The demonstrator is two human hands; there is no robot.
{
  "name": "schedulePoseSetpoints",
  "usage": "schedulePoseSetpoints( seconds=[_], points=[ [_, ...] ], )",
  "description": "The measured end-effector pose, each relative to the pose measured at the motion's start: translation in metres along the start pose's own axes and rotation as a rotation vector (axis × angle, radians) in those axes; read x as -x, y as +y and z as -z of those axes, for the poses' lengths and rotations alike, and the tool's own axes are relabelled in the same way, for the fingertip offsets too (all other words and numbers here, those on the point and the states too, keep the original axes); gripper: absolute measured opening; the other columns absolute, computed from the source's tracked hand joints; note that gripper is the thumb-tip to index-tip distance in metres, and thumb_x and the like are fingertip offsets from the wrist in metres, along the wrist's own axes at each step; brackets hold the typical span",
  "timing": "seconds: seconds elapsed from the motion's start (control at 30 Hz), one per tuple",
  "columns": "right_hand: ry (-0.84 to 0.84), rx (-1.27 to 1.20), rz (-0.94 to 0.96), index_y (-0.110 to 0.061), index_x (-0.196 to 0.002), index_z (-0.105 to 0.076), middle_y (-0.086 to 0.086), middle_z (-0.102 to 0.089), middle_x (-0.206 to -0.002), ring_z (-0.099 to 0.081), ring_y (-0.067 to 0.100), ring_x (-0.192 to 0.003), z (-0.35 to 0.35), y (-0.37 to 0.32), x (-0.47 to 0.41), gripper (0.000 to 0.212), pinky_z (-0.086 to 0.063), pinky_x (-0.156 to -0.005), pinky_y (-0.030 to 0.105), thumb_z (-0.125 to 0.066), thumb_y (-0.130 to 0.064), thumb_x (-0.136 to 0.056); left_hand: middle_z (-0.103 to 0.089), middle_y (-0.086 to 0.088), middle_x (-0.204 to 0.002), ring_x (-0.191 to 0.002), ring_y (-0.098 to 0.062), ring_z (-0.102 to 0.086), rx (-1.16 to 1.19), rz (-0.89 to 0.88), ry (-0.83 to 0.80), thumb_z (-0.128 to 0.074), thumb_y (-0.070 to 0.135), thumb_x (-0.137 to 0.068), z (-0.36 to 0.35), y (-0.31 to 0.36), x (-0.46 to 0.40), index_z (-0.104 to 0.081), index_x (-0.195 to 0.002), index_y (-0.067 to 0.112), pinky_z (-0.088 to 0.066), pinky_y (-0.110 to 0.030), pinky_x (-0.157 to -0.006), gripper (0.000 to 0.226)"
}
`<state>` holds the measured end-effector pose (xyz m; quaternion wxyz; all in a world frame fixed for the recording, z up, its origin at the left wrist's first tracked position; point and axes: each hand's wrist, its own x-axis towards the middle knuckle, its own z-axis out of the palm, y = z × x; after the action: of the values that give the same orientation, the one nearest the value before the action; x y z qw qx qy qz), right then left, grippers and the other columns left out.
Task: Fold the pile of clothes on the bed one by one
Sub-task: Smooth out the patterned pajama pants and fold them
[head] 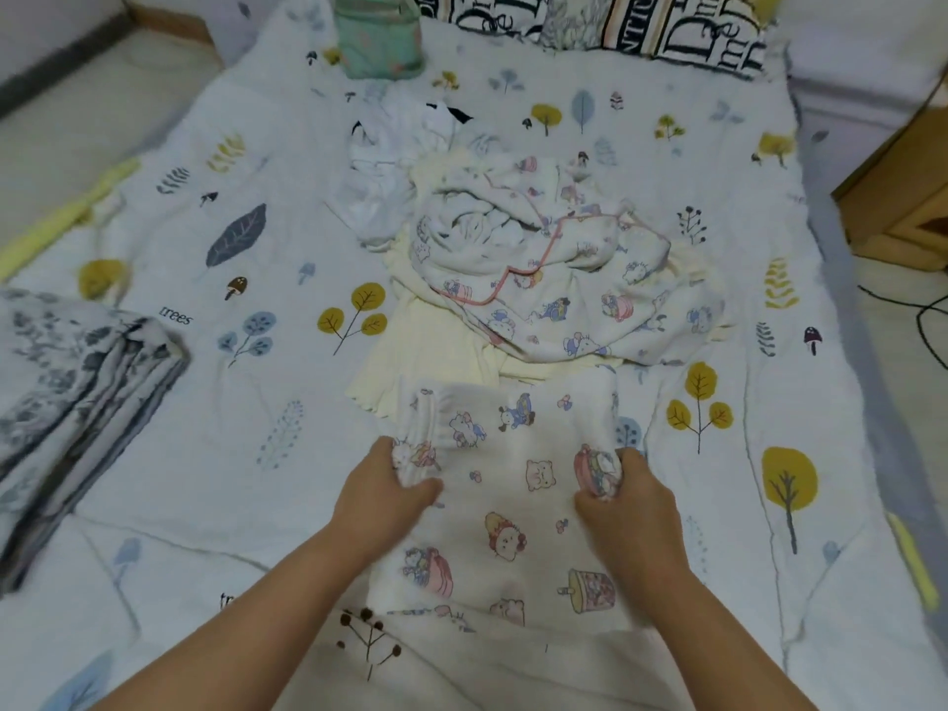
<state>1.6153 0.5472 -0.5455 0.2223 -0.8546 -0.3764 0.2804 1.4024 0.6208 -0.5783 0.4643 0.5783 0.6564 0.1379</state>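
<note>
Low in the middle of the frame, the left hand and right hand each pinched 1 side of the cartoon cloth. It looked soft, light and floppy, so the edges seemed the best spots to hold.

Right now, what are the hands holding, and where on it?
Both hold the cartoon-print garment spread on the bed. The left hand grips its bunched left edge, the right hand its bunched right edge.

My fingertips on both hands are buried in the cartoon-print garment. Pillows and green bag cut off at top; folded grey blanket cut off left.
</note>
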Motion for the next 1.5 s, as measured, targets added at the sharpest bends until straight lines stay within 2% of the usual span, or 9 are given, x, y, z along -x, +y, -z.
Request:
schedulePoseSetpoints(
  seconds=[0.2,0.37,0.43,0.57,0.8,0.93,1.13,1.3,1.5],
  points=[
    [-0.067,-0.020,0.180,-0.020,-0.098,-0.050,-0.008,-0.057,-0.077,-0.051,0.003,-0.065,0.031,-0.056,0.020,0.023,-0.035,-0.049,0.020,-0.062,-0.013,-0.081,-0.055,0.011,-0.085,-0.076,-0.005,-0.053,0.048,0.017,0.127,-0.071,0.029,-0.075,0.055,0.023,0.039,-0.047,-0.095,0.023,-0.039,-0.022,-0.058,0.032],
    [-0.108,0.018,0.315,-0.018,-0.107,-0.051,-0.004,-0.058,-0.082,-0.054,0.016,-0.072,0.038,-0.117,0.039,0.029,-0.039,-0.061,0.027,-0.063,-0.016,-0.081,-0.054,0.011,-0.084,-0.074,-0.004,-0.051,0.109,0.038,0.243,-0.070,0.028,-0.076,0.110,0.033,0.066,-0.046,-0.094,0.022,-0.038,-0.021,-0.056,0.031],
    [-0.118,0.030,0.386,-0.018,-0.109,-0.051,-0.007,-0.056,-0.080,-0.051,0.011,-0.069,0.033,-0.142,0.045,0.031,-0.037,-0.057,0.024,-0.064,-0.016,-0.080,-0.053,0.011,-0.083,-0.074,-0.005,-0.051,0.130,0.059,0.286,-0.069,0.029,-0.076,0.134,0.032,0.076,-0.046,-0.097,0.021,-0.039,-0.022,-0.056,0.032],
    [-0.158,0.057,0.488,-0.025,-0.094,-0.046,-0.016,-0.051,-0.074,-0.043,-0.005,-0.063,0.014,-0.192,0.061,0.026,-0.028,-0.049,0.013,-0.064,-0.016,-0.078,-0.057,0.009,-0.090,-0.085,-0.016,-0.057,0.242,0.102,0.341,-0.070,0.027,-0.077,0.183,0.018,0.094,-0.047,-0.104,0.022,-0.045,-0.027,-0.067,0.036],
    [-0.221,0.173,0.629,-0.019,-0.091,-0.050,-0.005,-0.057,-0.073,-0.052,0.011,-0.062,-0.054,-0.287,0.099,0.021,-0.032,-0.047,0.021,-0.063,-0.017,-0.074,-0.055,0.004,-0.098,-0.091,-0.018,-0.054,0.346,0.172,0.446,-0.070,0.025,-0.077,0.275,-0.036,0.113,-0.046,-0.104,0.022,-0.045,-0.030,-0.079,0.036],
    [-0.278,0.228,0.693,-0.018,-0.089,-0.050,-0.002,-0.058,-0.073,-0.053,0.016,-0.063,-0.103,-0.342,0.122,0.020,-0.033,-0.048,0.025,-0.063,-0.018,-0.074,-0.057,0.001,-0.102,-0.092,-0.020,-0.055,0.349,0.204,0.485,-0.069,0.025,-0.078,0.329,-0.076,0.110,-0.049,-0.111,0.015,-0.044,-0.029,-0.076,0.040],
    [-0.339,0.291,0.795,-0.017,-0.098,-0.052,0.001,-0.060,-0.080,-0.054,0.022,-0.070,-0.173,-0.412,0.137,0.025,-0.032,-0.051,0.027,-0.063,-0.018,-0.076,-0.051,0.014,-0.080,-0.069,0.001,-0.048,0.403,0.239,0.603,-0.067,0.023,-0.081,0.382,-0.134,0.092,-0.043,-0.100,0.020,-0.035,-0.018,-0.052,0.031],
    [-0.364,0.377,0.900,-0.017,-0.108,-0.051,0.005,-0.064,-0.090,-0.058,0.026,-0.080,-0.231,-0.457,0.133,0.033,-0.039,-0.061,0.029,-0.061,-0.019,-0.077,-0.051,0.014,-0.083,-0.072,-0.003,-0.050,0.511,0.260,0.672,-0.066,0.019,-0.082,0.399,-0.172,0.075,-0.042,-0.106,0.019,-0.037,-0.022,-0.062,0.034],
    [-0.457,0.509,1.086,-0.015,-0.109,-0.049,0.006,-0.061,-0.090,-0.056,0.027,-0.080,-0.303,-0.495,0.120,0.033,-0.035,-0.061,0.030,-0.061,-0.017,-0.079,-0.055,0.003,-0.099,-0.083,-0.015,-0.053,0.654,0.339,0.796,-0.066,0.016,-0.082,0.399,-0.207,0.045,-0.043,-0.121,0.012,-0.041,-0.022,-0.070,0.045]
  ],
)
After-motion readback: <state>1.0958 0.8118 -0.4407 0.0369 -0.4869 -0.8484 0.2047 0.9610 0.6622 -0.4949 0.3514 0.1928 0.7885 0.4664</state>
